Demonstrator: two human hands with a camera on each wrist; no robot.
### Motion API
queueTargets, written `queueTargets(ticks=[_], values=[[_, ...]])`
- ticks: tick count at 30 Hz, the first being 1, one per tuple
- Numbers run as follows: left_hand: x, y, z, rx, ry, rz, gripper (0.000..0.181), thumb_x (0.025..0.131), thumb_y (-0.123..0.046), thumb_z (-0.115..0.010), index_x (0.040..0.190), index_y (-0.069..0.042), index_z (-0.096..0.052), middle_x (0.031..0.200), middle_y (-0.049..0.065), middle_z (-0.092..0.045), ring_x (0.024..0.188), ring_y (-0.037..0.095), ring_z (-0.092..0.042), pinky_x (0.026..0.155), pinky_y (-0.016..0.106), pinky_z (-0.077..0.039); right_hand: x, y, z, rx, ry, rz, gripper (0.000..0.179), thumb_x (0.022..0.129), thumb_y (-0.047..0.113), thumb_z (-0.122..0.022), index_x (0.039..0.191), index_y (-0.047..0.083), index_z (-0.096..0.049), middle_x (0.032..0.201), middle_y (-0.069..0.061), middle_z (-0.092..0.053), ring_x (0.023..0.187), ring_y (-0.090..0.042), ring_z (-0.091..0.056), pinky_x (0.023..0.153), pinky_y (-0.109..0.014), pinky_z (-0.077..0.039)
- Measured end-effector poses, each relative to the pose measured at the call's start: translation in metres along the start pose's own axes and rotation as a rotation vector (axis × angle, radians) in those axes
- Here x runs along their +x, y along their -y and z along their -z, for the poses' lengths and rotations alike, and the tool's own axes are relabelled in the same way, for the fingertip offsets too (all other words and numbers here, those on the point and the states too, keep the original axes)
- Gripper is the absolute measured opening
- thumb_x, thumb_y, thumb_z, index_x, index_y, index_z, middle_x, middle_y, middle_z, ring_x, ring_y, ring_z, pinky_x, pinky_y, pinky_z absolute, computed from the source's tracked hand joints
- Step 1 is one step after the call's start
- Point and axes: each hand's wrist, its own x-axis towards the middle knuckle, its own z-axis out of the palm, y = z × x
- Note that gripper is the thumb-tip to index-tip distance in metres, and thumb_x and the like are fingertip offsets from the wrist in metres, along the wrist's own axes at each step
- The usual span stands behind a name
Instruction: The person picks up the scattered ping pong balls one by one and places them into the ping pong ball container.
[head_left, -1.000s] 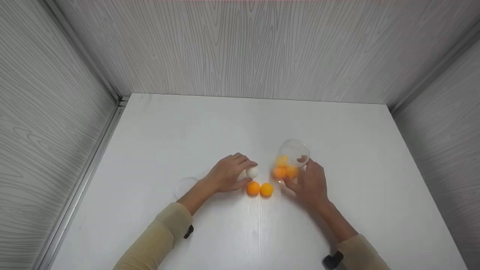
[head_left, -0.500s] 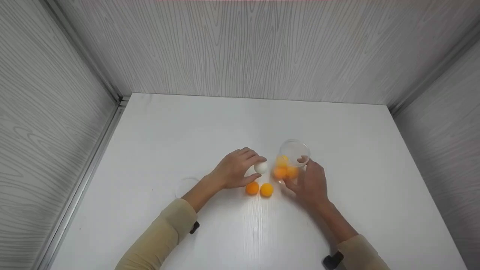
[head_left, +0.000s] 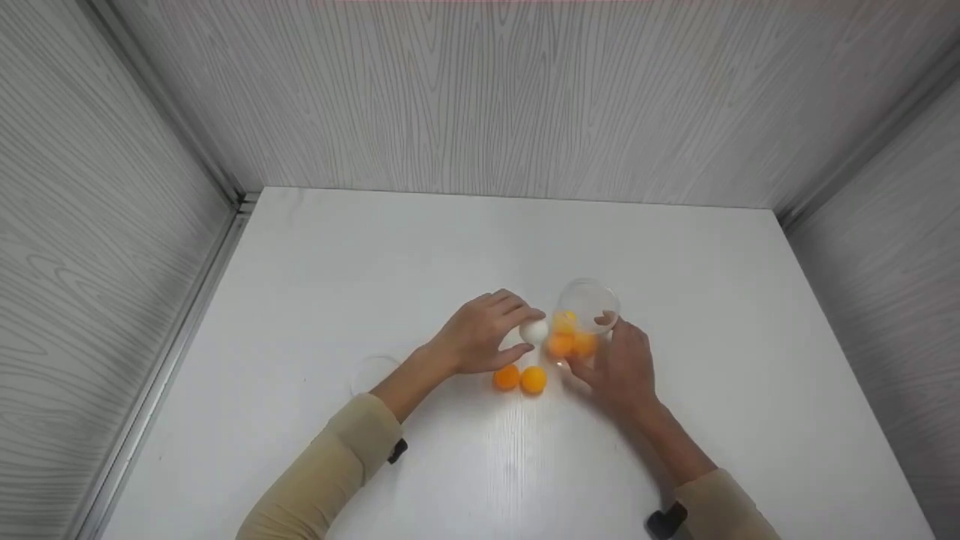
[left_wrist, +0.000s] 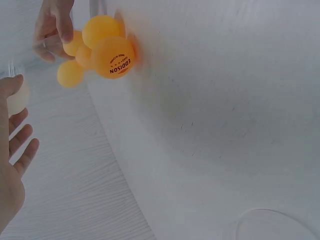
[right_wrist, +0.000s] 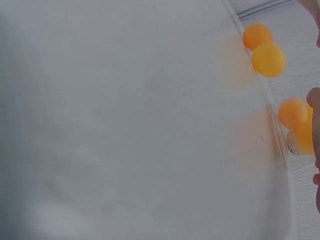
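Note:
My left hand (head_left: 480,337) pinches a white ping-pong ball (head_left: 534,331) between thumb and fingers, above the table and just left of a clear plastic container (head_left: 589,296). My right hand (head_left: 624,367) grips that container from its right side. Several orange ping-pong balls (head_left: 560,345) show through its wall, and the right wrist view also shows a pale printed ball (right_wrist: 293,144) low among them. Two loose balls, a darker orange ball (head_left: 506,377) and a yellow-orange ball (head_left: 533,380), lie side by side below the left hand. In the left wrist view, one orange ball (left_wrist: 114,57) bears black lettering.
A clear round lid (head_left: 373,373) lies flat on the white table (head_left: 450,240), partly behind the left forearm. Wood-grain panels (head_left: 480,97) stand at the back and both sides of the table.
My left hand has moved right and slightly away from me with the white ball, closer to the container. My right hand and the container have stayed in place.

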Motion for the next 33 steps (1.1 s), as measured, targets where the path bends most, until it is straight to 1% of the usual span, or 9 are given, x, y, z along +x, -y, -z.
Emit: queueTargets(ticks=[3,7,9,16,18,23,25,28,33], values=[[0.0003,-0.0006,-0.0002,0.003,0.0,-0.002,0.04,0.095,-0.034,-0.077,0.13,-0.015,-0.07,0.119,0.001,-0.076,0.111,0.019,-0.069,0.099,0.03,-0.06,0.0003,-0.0003,-0.0004,-0.022,0.001,0.004,0.083,0.077,0.049,-0.088,0.135,0.001,-0.054,0.11,-0.022,-0.067,0.104,-0.041,-0.062,0.106,-0.055,-0.049],[0.0,-0.0009,-0.0005,0.008,-0.003,-0.007,0.041,0.095,-0.035,-0.077,0.13,-0.015,-0.07,0.119,0.001,-0.075,0.111,0.019,-0.069,0.099,0.03,-0.06,0.0003,0.0,0.0003,-0.065,0.028,-0.011,0.085,0.078,0.052,-0.086,0.137,0.003,-0.052,0.113,-0.022,-0.066,0.106,-0.04,-0.061,0.108,-0.055,-0.048],[-0.0003,-0.001,-0.0006,0.007,-0.003,-0.008,0.041,0.095,-0.035,-0.077,0.13,-0.015,-0.07,0.119,0.001,-0.075,0.111,0.019,-0.069,0.1,0.03,-0.06,0.0005,0.0008,0.0014,-0.09,0.036,-0.002,0.085,0.079,0.053,-0.085,0.138,0.003,-0.051,0.114,-0.022,-0.066,0.106,-0.04,-0.061,0.108,-0.056,-0.048],[-0.0007,-0.0005,-0.0018,-0.012,-0.008,-0.012,0.041,0.094,-0.034,-0.078,0.129,-0.015,-0.07,0.118,0.001,-0.075,0.113,0.021,-0.069,0.101,0.033,-0.06,0.0028,0.0012,0.0035,-0.21,-0.002,0.134,0.085,0.082,0.055,-0.079,0.135,-0.008,-0.057,0.116,-0.022,-0.067,0.102,-0.04,-0.063,0.104,-0.056,-0.051],[-0.0003,-0.0005,-0.0017,-0.014,-0.011,-0.014,0.041,0.094,-0.034,-0.078,0.129,-0.015,-0.07,0.119,0.001,-0.076,0.113,0.021,-0.069,0.102,0.033,-0.059,0.0031,0.0015,0.0038,-0.24,-0.011,0.153,0.085,0.083,0.057,-0.076,0.135,-0.008,-0.058,0.119,-0.022,-0.067,0.103,-0.04,-0.063,0.103,-0.056,-0.052],[0.001,-0.0005,-0.0012,-0.005,-0.02,-0.018,0.041,0.094,-0.035,-0.078,0.128,-0.015,-0.071,0.118,0.001,-0.076,0.111,0.019,-0.069,0.1,0.031,-0.06,0.0032,0.0023,0.005,-0.283,-0.026,0.178,0.088,0.084,0.06,-0.073,0.138,-0.009,-0.057,0.116,-0.024,-0.067,0.102,-0.041,-0.064,0.101,-0.056,-0.054],[0.0018,-0.0005,-0.001,-0.002,-0.025,-0.019,0.041,0.094,-0.036,-0.078,0.129,-0.015,-0.071,0.118,0.001,-0.075,0.111,0.019,-0.069,0.1,0.031,-0.06,0.0035,0.002,0.0053,-0.289,-0.037,0.187,0.09,0.083,0.06,-0.073,0.138,-0.009,-0.056,0.114,-0.025,-0.066,0.1,-0.042,-0.064,0.1,-0.056,-0.054],[0.0029,-0.0008,-0.0005,-0.008,-0.029,-0.019,0.042,0.094,-0.036,-0.078,0.129,-0.015,-0.071,0.118,0.001,-0.075,0.111,0.019,-0.068,0.101,0.031,-0.06,0.0047,0.0018,0.0059,-0.256,-0.055,0.18,0.092,0.08,0.06,-0.077,0.137,-0.009,-0.055,0.11,-0.026,-0.066,0.097,-0.041,-0.062,0.1,-0.056,-0.053],[0.0047,-0.001,-0.0005,-0.027,-0.038,-0.014,0.042,0.092,-0.035,-0.081,0.128,-0.015,-0.072,0.118,0.001,-0.076,0.112,0.02,-0.069,0.101,0.031,-0.06,0.008,0.0028,0.0075,-0.206,-0.057,0.142,0.095,0.078,0.062,-0.08,0.14,-0.005,-0.052,0.114,-0.026,-0.066,0.101,-0.041,-0.062,0.105,-0.057,-0.05]])
